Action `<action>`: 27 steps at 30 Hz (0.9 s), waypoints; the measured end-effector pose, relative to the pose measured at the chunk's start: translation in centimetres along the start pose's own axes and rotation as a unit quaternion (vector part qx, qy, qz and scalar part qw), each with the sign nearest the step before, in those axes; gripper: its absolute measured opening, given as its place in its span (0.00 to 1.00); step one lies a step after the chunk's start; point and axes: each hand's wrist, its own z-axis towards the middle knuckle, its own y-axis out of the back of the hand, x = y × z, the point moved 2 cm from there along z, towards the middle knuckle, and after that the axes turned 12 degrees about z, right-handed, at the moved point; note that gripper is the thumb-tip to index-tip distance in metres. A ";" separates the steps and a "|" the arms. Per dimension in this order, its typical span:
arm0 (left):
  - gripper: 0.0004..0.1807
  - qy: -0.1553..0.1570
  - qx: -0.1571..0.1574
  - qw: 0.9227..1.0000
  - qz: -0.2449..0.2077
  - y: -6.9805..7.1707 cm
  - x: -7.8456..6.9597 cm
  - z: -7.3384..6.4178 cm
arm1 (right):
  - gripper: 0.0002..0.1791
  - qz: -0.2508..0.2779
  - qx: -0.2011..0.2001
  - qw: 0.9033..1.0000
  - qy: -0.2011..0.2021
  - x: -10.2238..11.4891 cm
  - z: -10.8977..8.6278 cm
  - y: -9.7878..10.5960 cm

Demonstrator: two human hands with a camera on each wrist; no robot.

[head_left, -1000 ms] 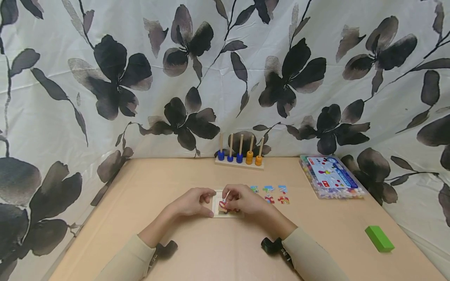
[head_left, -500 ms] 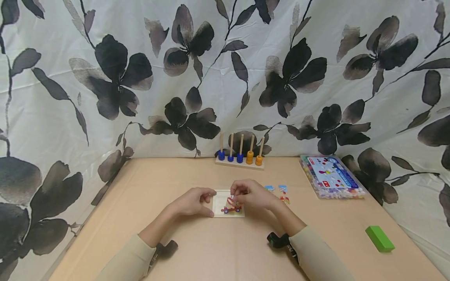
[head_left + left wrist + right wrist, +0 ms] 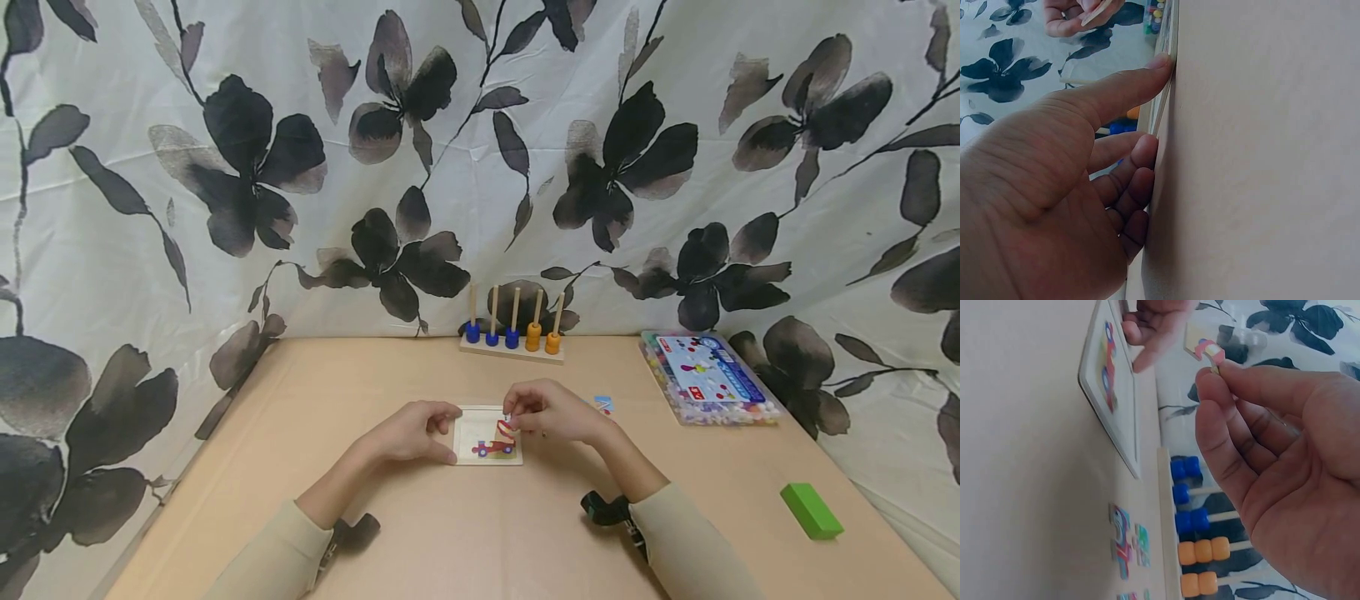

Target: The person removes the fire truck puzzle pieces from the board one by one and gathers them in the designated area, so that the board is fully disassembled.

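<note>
A shallow framed puzzle tray (image 3: 467,427) lies flat on the table, with joined pieces showing a red vehicle (image 3: 487,450) along its near side. My left hand (image 3: 411,431) holds the tray's left edge, thumb near the front corner and index finger near the far one. Above the tray's right side, my right hand (image 3: 553,410) pinches a small puzzle piece (image 3: 1209,351) between thumb and index finger. The piece is raised and tilted, apart from the tray. Loose puzzle pieces (image 3: 1121,540) lie right of the tray; in the head view my right hand mostly hides them.
A peg stacker (image 3: 512,352) with blue and orange beads stands at the table's back. At back right lies a clear case (image 3: 705,379) of colourful small parts. A green block (image 3: 812,511) sits near the right edge. A floral cloth (image 3: 480,167) hangs behind the table.
My right hand has moved right and slightly away from me, uncovering more of the tray and its vehicle pieces, and covering more loose pieces. My left hand stays on the tray's edge.
</note>
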 end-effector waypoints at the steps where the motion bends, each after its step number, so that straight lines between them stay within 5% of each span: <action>1: 0.38 0.001 0.001 1.000 -0.001 0.0 0.0 0.0 | 0.04 -0.003 0.000 1.000 -0.002 0.0 -0.1 0.1; 15: 0.38 0.008 0.002 1.000 0.002 0.0 0.1 -0.1 | 0.04 -0.009 0.015 1.000 0.004 0.3 -1.2 2.0; 27: 0.38 0.009 -0.001 1.000 -0.002 0.0 -0.2 -0.1 | 0.02 -0.034 0.024 0.999 -0.034 0.2 -2.0 3.3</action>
